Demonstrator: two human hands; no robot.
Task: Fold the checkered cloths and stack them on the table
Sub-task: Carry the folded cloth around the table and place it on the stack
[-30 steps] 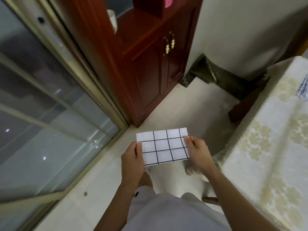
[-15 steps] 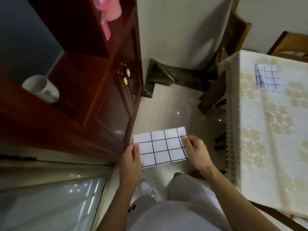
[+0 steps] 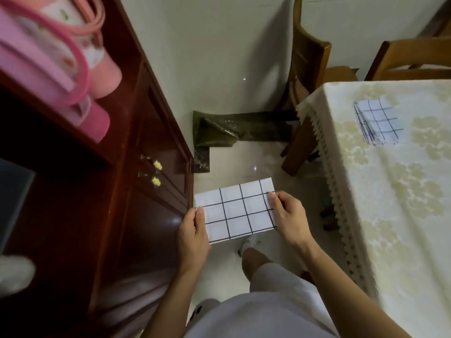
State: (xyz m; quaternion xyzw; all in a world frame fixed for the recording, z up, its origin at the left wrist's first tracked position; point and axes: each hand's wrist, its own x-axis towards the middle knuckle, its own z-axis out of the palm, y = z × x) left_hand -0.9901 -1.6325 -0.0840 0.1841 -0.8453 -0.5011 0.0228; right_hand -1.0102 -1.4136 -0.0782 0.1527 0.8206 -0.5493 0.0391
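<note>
Both hands pinch folded checkered cloth [image 3: 238,211]: left hand [image 3: 192,230] left edge, right hand [image 3: 288,214] right; stack [image 3: 377,121] on table [image 3: 402,203].

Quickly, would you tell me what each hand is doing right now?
Left hand: pinching the folded checkered cloth.
Right hand: pinching the same cloth.
</note>
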